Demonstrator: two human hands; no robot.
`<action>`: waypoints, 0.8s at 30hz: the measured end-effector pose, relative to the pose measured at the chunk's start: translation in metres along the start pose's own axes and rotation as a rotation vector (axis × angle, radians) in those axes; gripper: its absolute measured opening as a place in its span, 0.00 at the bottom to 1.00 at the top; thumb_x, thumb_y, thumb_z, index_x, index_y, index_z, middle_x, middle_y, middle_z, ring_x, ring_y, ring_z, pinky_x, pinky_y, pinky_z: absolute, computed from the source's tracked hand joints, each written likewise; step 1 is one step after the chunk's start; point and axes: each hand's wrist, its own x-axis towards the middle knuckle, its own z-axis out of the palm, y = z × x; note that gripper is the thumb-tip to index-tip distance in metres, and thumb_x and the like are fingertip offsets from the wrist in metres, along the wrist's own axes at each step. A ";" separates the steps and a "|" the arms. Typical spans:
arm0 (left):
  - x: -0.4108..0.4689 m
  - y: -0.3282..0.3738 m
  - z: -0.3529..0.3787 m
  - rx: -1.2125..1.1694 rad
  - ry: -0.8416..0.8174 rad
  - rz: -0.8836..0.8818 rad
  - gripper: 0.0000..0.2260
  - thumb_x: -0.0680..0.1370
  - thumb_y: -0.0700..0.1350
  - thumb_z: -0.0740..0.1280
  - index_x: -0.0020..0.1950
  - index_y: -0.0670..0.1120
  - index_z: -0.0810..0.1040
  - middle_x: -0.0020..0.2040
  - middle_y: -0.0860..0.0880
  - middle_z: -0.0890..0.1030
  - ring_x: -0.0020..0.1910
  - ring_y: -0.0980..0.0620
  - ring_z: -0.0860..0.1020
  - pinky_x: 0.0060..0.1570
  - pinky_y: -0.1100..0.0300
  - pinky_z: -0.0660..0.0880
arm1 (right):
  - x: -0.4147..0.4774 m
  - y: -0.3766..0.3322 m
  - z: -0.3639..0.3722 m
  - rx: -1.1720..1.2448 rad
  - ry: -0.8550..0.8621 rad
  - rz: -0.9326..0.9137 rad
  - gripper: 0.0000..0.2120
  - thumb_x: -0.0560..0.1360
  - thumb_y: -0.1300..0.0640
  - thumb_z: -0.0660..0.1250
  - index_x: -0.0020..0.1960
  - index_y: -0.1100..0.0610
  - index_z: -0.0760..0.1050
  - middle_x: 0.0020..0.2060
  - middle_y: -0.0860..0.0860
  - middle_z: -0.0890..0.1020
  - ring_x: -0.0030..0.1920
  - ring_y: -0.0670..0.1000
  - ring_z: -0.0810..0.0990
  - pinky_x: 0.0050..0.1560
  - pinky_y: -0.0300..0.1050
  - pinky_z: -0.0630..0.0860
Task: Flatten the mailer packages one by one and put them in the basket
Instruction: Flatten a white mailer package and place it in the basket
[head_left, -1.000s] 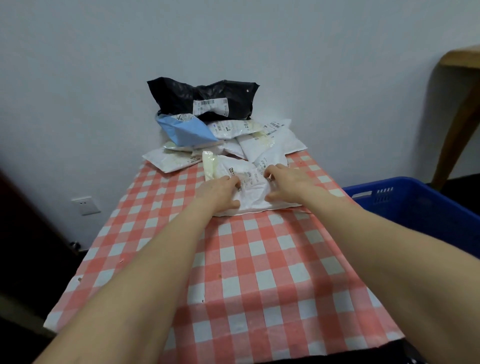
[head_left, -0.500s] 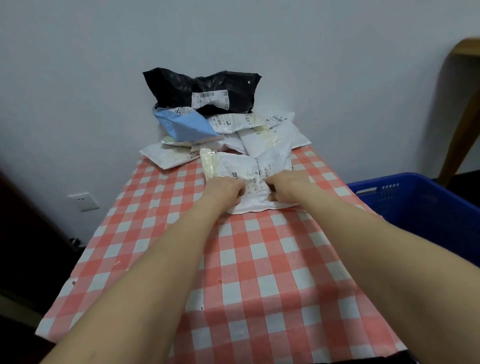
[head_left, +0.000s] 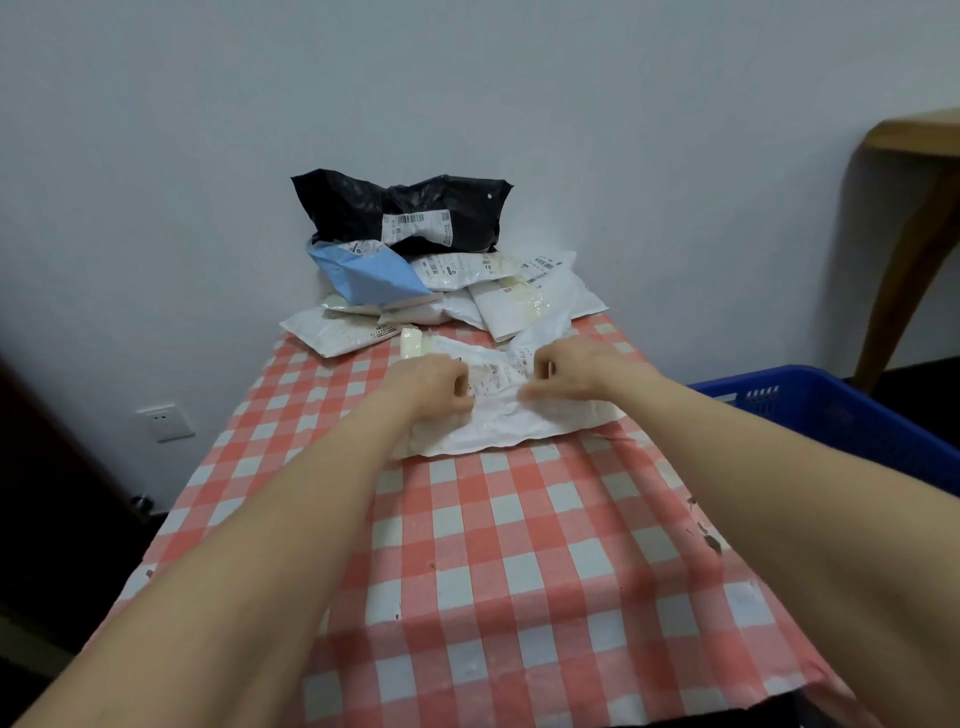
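Head view: a crumpled white mailer (head_left: 498, 428) lies on the bench (head_left: 519, 545), past the middle toward the far end. Its near edge is flat on the red-and-white checked top and its label (head_left: 493, 373) faces up. Both hands are on it. The left hand (head_left: 431, 382) has its fingers curled down on the mailer's left part, with a narrow grip pinching the wrinkled film beside the label. The right hand (head_left: 576, 371) sits on the right part with its fingers curled the same way, its grip narrow on a fold of the same mailer. The hands are near each other, with the label between them.

Just behind the mailer, against the wall, is a pile of others. A black mailer (head_left: 400, 208) is on top, a blue mailer (head_left: 374, 275) is under its left side, and several white mailers (head_left: 535, 299) are spread below and to the right.

A blue basket (head_left: 831, 415) stands beside the bench on the right, lower than the top. What it holds cannot be told. A socket (head_left: 165, 422) is low on the wall at left, and a wooden leg (head_left: 914, 249) stands at far right.
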 end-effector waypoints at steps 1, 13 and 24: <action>0.000 -0.001 -0.002 -0.028 0.080 -0.015 0.07 0.75 0.51 0.65 0.49 0.50 0.73 0.51 0.51 0.76 0.45 0.51 0.74 0.41 0.57 0.70 | -0.002 0.002 -0.004 0.015 0.079 0.006 0.16 0.72 0.38 0.67 0.48 0.50 0.74 0.47 0.48 0.76 0.47 0.51 0.75 0.43 0.45 0.71; 0.016 0.007 0.019 0.069 -0.024 -0.061 0.23 0.73 0.52 0.65 0.68 0.56 0.68 0.62 0.49 0.72 0.58 0.46 0.74 0.46 0.55 0.70 | 0.016 -0.005 0.013 -0.178 -0.018 0.012 0.24 0.73 0.53 0.64 0.68 0.47 0.66 0.63 0.48 0.74 0.61 0.54 0.72 0.54 0.47 0.72; 0.018 0.016 0.023 0.144 0.026 0.027 0.02 0.77 0.44 0.61 0.46 0.47 0.72 0.48 0.47 0.80 0.47 0.46 0.76 0.37 0.57 0.65 | 0.030 -0.008 0.032 -0.322 0.040 -0.026 0.08 0.76 0.57 0.58 0.54 0.50 0.71 0.54 0.53 0.78 0.54 0.56 0.76 0.43 0.45 0.68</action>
